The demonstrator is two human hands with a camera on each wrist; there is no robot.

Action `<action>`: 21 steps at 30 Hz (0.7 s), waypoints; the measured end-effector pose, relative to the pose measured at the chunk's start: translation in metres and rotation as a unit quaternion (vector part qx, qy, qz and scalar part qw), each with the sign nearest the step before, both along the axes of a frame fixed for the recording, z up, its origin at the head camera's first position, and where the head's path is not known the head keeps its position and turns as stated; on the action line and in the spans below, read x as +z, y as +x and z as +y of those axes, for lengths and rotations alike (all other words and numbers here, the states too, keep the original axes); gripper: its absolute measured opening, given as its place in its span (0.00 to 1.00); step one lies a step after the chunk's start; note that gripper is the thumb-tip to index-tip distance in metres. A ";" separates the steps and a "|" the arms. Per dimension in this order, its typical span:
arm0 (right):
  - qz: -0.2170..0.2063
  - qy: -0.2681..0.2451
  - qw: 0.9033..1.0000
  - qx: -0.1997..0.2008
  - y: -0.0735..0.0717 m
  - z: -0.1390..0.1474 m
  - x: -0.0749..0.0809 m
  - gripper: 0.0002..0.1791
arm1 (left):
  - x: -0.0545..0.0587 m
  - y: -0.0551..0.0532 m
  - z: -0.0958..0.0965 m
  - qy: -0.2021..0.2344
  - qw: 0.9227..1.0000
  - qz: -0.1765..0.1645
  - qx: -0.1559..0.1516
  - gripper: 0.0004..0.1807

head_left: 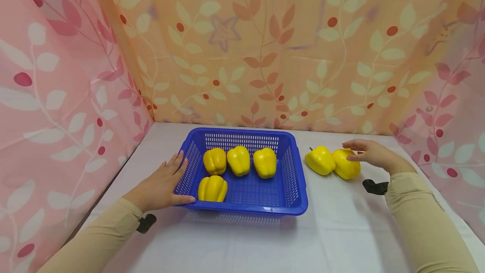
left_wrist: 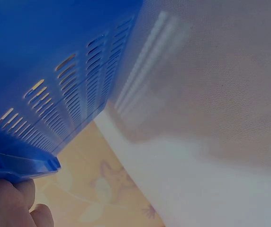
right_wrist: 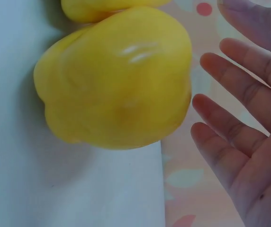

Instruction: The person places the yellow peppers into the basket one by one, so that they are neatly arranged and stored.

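A blue plastic basket with slotted walls holds several yellow bell peppers. My left hand rests on the basket's left rim, fingers spread and thumb along the front corner. The left wrist view shows the basket's slotted wall close up, with part of the hand at the rim. Two more yellow peppers lie right of the basket, touching: one with a stem and one farther right. Over that right pepper is my right hand; the right wrist view shows its extended fingers beside the pepper, nothing gripped.
A white cloth covers the table. Patterned curtains stand behind and at the left and right sides. A dark wrist device juts out under the right sleeve, another under the left.
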State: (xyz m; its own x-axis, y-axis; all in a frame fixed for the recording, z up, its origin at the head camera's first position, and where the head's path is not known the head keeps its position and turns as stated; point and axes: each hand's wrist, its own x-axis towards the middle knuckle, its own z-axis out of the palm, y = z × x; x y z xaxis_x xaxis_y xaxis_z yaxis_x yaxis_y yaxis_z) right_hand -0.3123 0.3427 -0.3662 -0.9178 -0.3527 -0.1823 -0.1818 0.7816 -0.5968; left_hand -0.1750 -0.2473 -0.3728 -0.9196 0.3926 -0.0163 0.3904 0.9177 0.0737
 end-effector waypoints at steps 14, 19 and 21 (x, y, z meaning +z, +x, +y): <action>0.008 0.030 1.000 0.001 -0.001 0.002 -0.013 0.39 | 0.000 -0.001 -0.001 -0.001 1.000 -0.001 0.000 0.62; -0.002 0.032 0.999 -0.010 0.003 0.001 -0.013 0.39 | -0.002 -0.002 -0.002 -0.007 1.000 0.000 0.003 0.62; -0.007 0.032 0.999 -0.014 0.004 0.002 -0.013 0.39 | -0.002 -0.002 -0.002 -0.006 1.000 -0.002 0.004 0.62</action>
